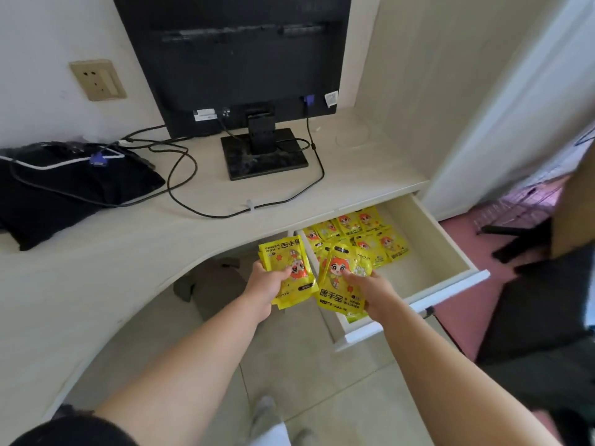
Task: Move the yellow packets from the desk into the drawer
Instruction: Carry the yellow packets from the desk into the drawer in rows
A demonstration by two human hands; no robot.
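Observation:
My left hand (264, 289) grips a small stack of yellow packets (289, 265) with a red cartoon figure, held in the air just left of the open drawer. My right hand (373, 292) holds another stack of yellow packets (341, 278) over the drawer's near left corner. The white drawer (450, 252) is pulled out from under the desk, and several yellow packets (363, 236) lie flat in its back part. No packets show on the pale desk top (128, 246).
A black monitor (231, 59) on its stand sits at the back of the desk, with black cables (180, 175) looping across the top. A black bag (64, 188) lies at the left. A dark chair (541, 300) stands right of the drawer on a pink floor.

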